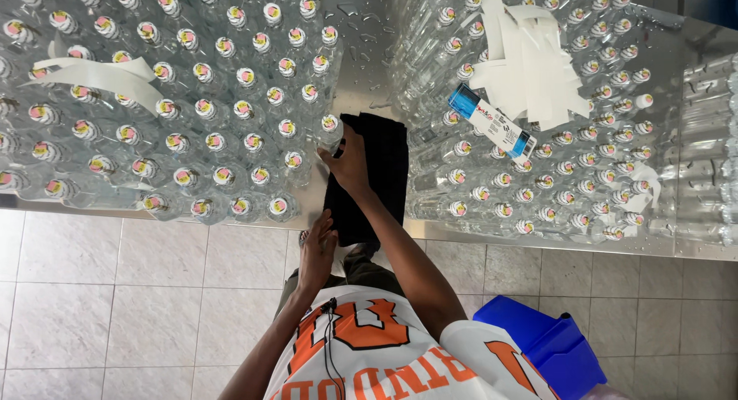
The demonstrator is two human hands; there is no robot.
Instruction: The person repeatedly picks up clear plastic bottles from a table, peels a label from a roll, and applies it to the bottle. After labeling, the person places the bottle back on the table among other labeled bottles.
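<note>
Head view: the right hand point(350, 163) lies open-fingered on a black cloth point(377, 177), left hand point(317, 250) loosely open at its edge, capped bottles point(192, 108) crowding both sides.

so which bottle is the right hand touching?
The clear bottle at the left group's inner edge, beside the black cloth. The right hand has its fingertips against it; the other bottles stand untouched.

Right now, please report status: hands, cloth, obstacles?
Right hand flat on black cloth. Left hand at its near edge. Capped bottles crowd both sides.
</note>
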